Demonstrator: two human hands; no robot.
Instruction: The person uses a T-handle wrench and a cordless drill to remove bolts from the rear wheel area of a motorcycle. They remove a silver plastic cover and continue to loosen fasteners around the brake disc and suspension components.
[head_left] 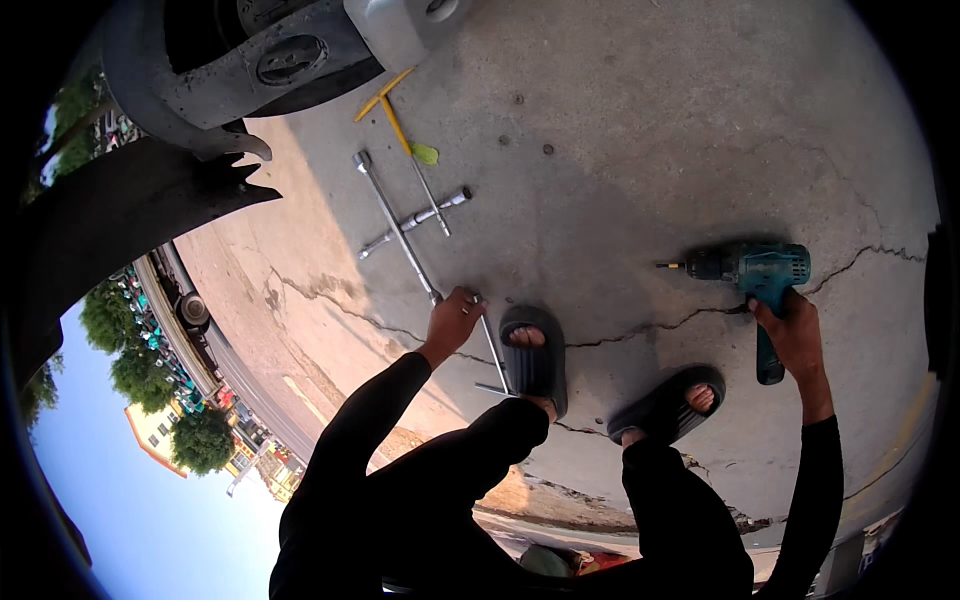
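My right hand (793, 335) is wrapped round the grip of a teal and black cordless drill (765, 270), which has a short bit in its chuck and points left. At my left foot, my left hand (455, 322) is closed, fingertips at the upper end of a thin silver T-handle wrench (494, 348). The T-handle's crossbar lies beside my sandal. One end of a silver cross-shaped lug wrench (398, 228) reaches my left knuckles. Beyond, a yellow-handled T wrench (396, 122) lies on the concrete, its shaft crossing near an arm of the lug wrench.
My feet, in black slide sandals (533, 365), stand apart on the cracked concrete floor (640, 190). A dark vehicle bumper (270, 75) with a torn, jagged edge juts in from the upper left. A green leaf (425, 154) lies by the yellow handle. A road and trees (203, 440) show at far left.
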